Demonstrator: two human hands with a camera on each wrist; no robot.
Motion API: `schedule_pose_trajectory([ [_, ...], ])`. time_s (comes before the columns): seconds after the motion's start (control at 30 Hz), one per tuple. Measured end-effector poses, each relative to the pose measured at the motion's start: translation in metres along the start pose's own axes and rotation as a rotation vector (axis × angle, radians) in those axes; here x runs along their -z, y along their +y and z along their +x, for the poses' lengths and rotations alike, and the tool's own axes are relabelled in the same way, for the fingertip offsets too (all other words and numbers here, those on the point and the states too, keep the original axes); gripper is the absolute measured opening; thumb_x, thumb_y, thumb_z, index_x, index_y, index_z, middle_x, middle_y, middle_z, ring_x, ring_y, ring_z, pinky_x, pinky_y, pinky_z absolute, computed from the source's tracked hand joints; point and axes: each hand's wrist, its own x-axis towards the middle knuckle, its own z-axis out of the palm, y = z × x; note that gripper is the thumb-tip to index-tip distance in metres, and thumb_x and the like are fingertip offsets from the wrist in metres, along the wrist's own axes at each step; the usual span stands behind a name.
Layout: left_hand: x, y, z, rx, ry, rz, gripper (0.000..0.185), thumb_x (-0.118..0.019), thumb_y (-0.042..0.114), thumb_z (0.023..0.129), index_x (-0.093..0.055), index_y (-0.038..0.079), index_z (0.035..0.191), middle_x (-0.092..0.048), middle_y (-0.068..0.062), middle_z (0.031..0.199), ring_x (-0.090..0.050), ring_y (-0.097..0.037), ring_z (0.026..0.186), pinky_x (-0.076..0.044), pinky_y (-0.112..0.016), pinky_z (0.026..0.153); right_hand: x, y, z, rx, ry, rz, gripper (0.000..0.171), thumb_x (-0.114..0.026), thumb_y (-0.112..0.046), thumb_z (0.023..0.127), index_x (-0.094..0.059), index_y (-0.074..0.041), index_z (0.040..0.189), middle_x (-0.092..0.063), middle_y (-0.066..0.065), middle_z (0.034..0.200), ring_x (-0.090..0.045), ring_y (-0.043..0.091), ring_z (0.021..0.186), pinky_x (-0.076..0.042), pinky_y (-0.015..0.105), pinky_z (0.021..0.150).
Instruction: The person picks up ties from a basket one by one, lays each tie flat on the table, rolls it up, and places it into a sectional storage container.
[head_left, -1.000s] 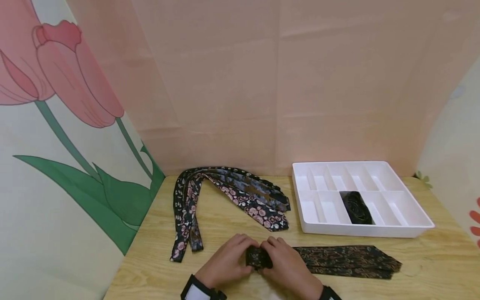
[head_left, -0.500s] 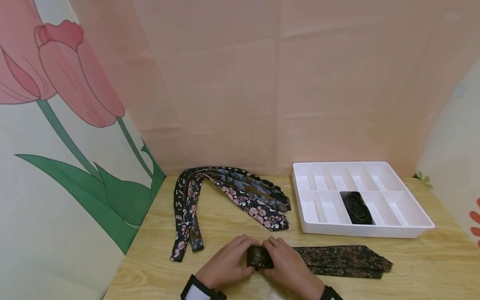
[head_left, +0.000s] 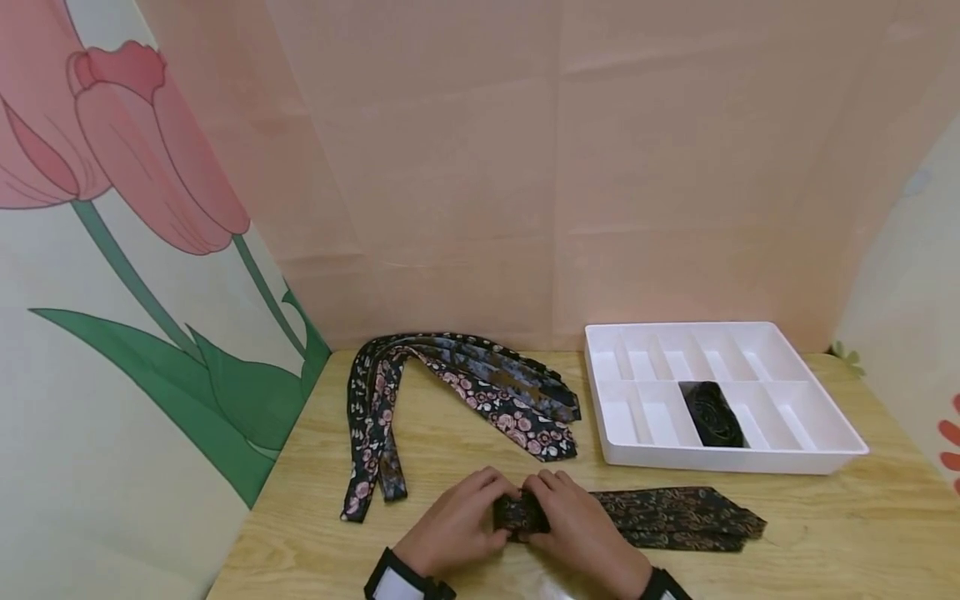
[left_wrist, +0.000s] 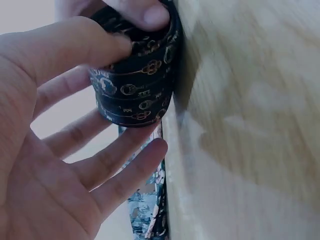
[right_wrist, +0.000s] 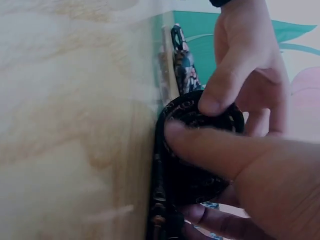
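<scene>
A dark necktie with a small key pattern is partly rolled up; its flat wide end (head_left: 675,517) trails to the right along the table. Both hands hold the rolled part (left_wrist: 132,95), which stands on edge on the wood. My left hand (head_left: 457,521) grips the roll's left side, thumb at the near edge and fingertips on the far side. On the roll's right side, my right hand (head_left: 577,529) pinches it the same way. In the right wrist view, both thumbs press on the coiled face of the roll (right_wrist: 195,175).
Several floral neckties (head_left: 480,392) lie in a bent bundle at the back left of the table (head_left: 300,533). A white divided tray (head_left: 622,458) stands at the back right, with a dark rolled necktie (head_left: 716,417) in one front compartment.
The flat end of the necktie has drawn leftward toward the hands, and its free length is shorter. Both hands stay in nearly the same place on the roll.
</scene>
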Motion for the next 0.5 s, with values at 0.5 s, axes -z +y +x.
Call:
schedule_pose_trajectory([
  [0.5,-0.0004,-0.0023,0.0012,-0.047,0.013,0.032,0.048,-0.077,0.029,0.08,-0.056,0.038,0.121,-0.052,0.019,0.12,-0.051,0.001,0.109,-0.049,-0.022,0.091,0.0063,0.0029,-0.0009,0.024,-0.023,0.033,0.061,-0.076,-0.067,0.069,-0.061,-0.026,0.112,-0.056,-0.01,0.108,-0.053,0.011,0.097,-0.051,0.035,0.078],
])
